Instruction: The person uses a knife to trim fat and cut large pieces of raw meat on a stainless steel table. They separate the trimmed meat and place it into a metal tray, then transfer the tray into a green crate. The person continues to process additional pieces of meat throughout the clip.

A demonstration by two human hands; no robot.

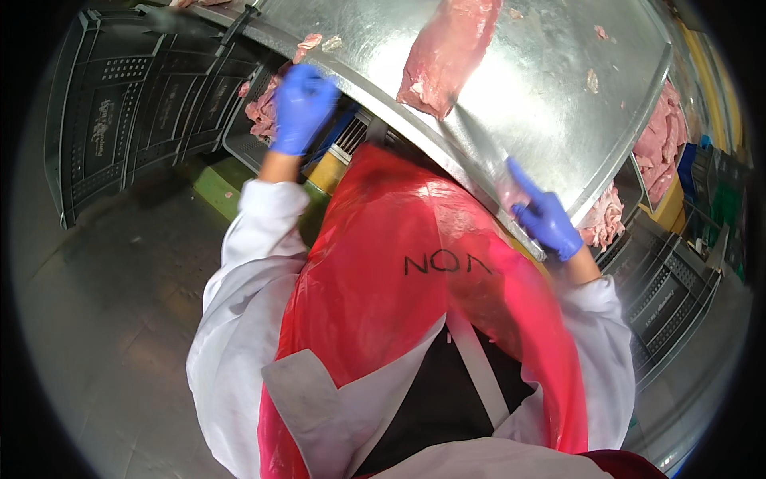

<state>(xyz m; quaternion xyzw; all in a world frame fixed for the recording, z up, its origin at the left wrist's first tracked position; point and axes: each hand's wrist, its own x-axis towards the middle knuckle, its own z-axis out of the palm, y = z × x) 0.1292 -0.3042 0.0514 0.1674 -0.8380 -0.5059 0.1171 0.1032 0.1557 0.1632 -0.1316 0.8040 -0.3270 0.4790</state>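
A long piece of pink meat (447,56) lies on the steel table (570,112). My left hand (303,112), in a blue glove, is at the table's left front edge, beside a bin of meat (262,112), fingers curled closed; what they hold, if anything, is hidden. Small scraps (309,44) lie just above it. My right hand (546,223), also gloved, is at the front right edge, index finger stretched out. A blurred pale streak and a pink smear run from the meat toward it; I cannot make out whether it grips them.
Black perforated crates (120,104) stand at the left, more (662,295) at lower right. Bins of pale trimmings (602,215) and pink meat (658,144) adjoin the table's right side. A green platform (219,188) is under the left bin. My red apron (367,295) reaches the table's front edge.
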